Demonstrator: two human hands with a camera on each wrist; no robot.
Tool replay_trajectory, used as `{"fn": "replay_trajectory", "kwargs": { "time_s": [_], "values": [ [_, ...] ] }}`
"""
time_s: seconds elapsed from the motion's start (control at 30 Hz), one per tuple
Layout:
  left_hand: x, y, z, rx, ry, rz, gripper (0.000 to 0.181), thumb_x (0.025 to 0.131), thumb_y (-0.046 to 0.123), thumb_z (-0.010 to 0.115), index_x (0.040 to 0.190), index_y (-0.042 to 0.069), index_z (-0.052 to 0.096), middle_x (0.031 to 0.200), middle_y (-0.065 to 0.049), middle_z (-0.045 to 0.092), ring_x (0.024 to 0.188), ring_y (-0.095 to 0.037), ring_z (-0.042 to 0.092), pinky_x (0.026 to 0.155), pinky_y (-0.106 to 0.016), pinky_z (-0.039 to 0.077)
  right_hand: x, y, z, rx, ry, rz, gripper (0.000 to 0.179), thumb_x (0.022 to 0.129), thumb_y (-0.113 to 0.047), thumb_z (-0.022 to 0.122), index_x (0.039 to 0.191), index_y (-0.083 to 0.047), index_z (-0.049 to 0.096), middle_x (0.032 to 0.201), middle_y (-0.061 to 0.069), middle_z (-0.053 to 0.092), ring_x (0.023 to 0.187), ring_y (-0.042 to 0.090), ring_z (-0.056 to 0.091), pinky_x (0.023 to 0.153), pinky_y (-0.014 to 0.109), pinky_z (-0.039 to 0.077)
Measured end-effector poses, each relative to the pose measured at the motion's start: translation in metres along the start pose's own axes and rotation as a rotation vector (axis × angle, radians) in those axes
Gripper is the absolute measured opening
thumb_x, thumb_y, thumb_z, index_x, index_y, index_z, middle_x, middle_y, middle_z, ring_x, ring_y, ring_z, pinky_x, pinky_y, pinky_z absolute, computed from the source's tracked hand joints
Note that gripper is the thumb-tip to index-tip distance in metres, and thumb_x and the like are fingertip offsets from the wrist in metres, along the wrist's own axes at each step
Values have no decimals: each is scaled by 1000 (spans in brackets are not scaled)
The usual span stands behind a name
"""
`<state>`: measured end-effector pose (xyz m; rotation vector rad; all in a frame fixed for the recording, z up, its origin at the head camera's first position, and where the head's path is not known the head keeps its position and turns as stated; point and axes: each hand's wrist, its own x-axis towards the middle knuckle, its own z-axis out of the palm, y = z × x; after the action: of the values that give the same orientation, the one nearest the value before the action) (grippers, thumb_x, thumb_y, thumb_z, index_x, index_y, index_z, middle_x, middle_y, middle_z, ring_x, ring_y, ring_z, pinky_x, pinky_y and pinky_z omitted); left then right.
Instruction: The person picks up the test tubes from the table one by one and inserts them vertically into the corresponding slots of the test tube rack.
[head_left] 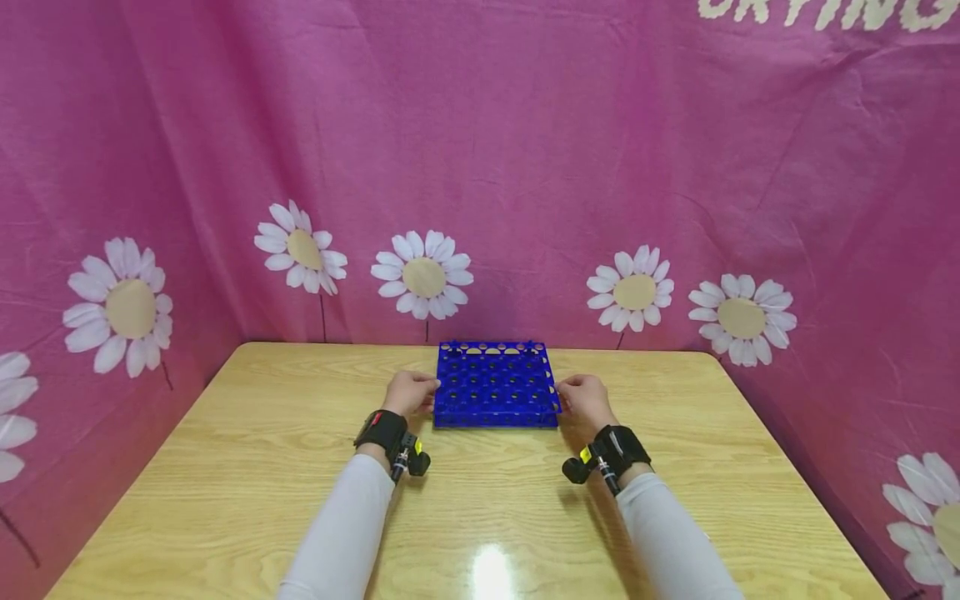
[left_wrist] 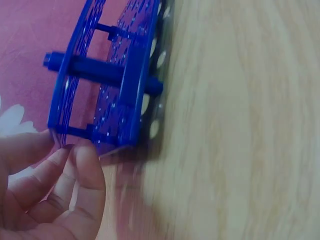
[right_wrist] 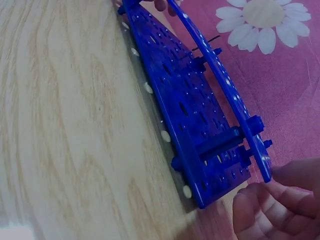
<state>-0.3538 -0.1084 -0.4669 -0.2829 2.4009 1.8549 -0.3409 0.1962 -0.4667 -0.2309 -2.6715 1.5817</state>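
A blue plastic test tube rack (head_left: 495, 398) with rows of round holes stands at the table's far side. Two perforated plates, joined by short posts, make up the rack, as both wrist views show. My left hand (head_left: 409, 393) pinches the upper plate at its left end, thumb on one face and fingertips on the other. At the opposite end, my right hand (head_left: 588, 400) pinches the upper plate's corner between thumb and fingers. In the right wrist view, fingertips of the left hand (right_wrist: 161, 4) show at the rack's far end. The holes hold no tubes.
The rack is on a light wood-grain table (head_left: 480, 500). Behind the table's back edge hangs a pink curtain (head_left: 525, 167) printed with white daisies, which also runs along both sides. Each wrist wears a black strap (head_left: 624, 450) with a small camera.
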Motion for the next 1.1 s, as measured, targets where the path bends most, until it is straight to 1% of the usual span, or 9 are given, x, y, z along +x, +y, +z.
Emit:
{"fn": "replay_trajectory", "kwargs": {
  "time_s": [0.13, 0.23, 0.37, 0.5, 0.6, 0.73, 0.87, 0.97, 1.1],
  "values": [
    [0, 0, 4, 36, 10, 24, 30, 88, 7, 68, 114, -8, 66, 82, -8, 65, 59, -10, 56, 50, -19, 53, 0, -2, -1, 16, -17, -8, 25, 94, -9, 56, 103, 11, 68, 72, 6, 65, 60, 9, 56, 54, 20, 50],
    [-1, -1, 4, 58, 11, 40, 26, 87, 7, 68, 109, -8, 67, 78, -8, 65, 57, -10, 55, 49, -19, 51, -2, -2, -2, 33, -40, -12, 25, 94, -7, 56, 103, 13, 67, 71, 7, 66, 59, 9, 57, 55, 21, 52],
    [-4, -1, 3, 95, -2, 68, 22, 86, 6, 69, 104, -8, 69, 70, -4, 62, 52, -9, 54, 48, -19, 50, -5, -1, -5, 64, -80, -5, 24, 94, -6, 54, 103, 14, 65, 70, 5, 64, 61, 11, 57, 57, 24, 55],
    [-9, 0, 2, 124, -20, 104, 21, 86, 5, 71, 101, -8, 69, 67, -3, 61, 52, -8, 55, 49, -21, 52, -7, 1, -10, 106, -125, -1, 24, 93, -4, 54, 104, 15, 64, 71, 3, 62, 63, 13, 58, 59, 26, 56],
    [-14, 1, 1, 131, -36, 114, 18, 84, 3, 72, 98, -9, 68, 65, -3, 61, 52, -9, 55, 50, -23, 53, -10, 3, -14, 94, -157, -8, 24, 92, -3, 54, 104, 15, 64, 73, 3, 62, 63, 13, 58, 59, 25, 55],
    [-18, 0, 0, 168, -65, 106, 16, 84, 3, 73, 94, -7, 69, 61, -2, 58, 50, -10, 55, 48, -22, 51, -15, 4, -19, 96, -212, 2, 23, 92, 0, 51, 105, 16, 62, 74, 5, 61, 61, 12, 57, 59, 25, 55],
    [-23, -1, -2, 216, -94, 106, 13, 84, 5, 74, 91, -5, 68, 58, 0, 56, 48, -9, 53, 46, -20, 48, -20, 6, -24, 129, -264, 18, 25, 93, 1, 50, 107, 18, 60, 73, 4, 60, 59, 10, 57, 57, 24, 55],
    [-29, -1, -3, 224, -119, 100, 12, 84, 5, 73, 87, -5, 67, 57, -1, 56, 47, -9, 53, 45, -20, 47, -23, 8, -27, 139, -292, 27, 26, 93, -1, 51, 108, 18, 59, 71, 3, 60, 58, 9, 57, 56, 22, 55],
    [-41, -1, -4, 219, -131, 90, 10, 85, 5, 72, 85, -4, 66, 57, -1, 54, 46, -9, 52, 46, -19, 46, -29, 11, -30, 127, -321, 30, 25, 93, -3, 52, 107, 16, 60, 72, 3, 60, 57, 9, 58, 58, 23, 55]
  ]
}}
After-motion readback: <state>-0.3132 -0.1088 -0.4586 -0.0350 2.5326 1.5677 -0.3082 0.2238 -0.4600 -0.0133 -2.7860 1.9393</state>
